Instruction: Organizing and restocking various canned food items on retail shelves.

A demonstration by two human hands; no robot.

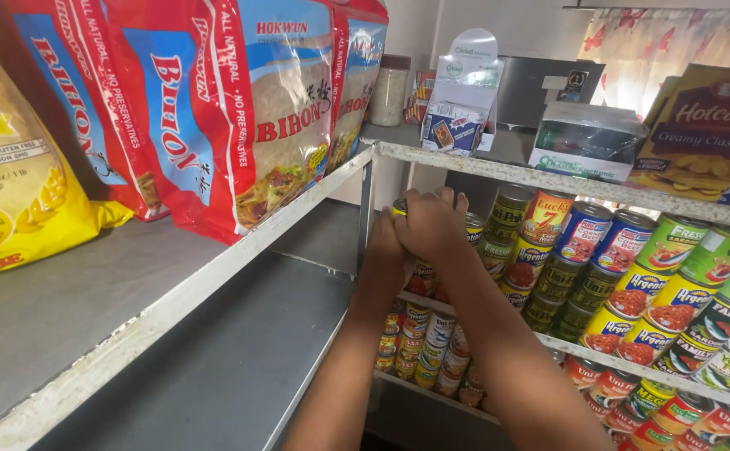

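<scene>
Right hand: I've got it clamped over a can on the stack (to steady it).
Left hand: pressed beside, grip hidden.

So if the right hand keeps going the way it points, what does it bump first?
Probably the stacked cans at the left end of that shelf; the right hand already rests on the top ones, though depth is hard to judge.
</scene>
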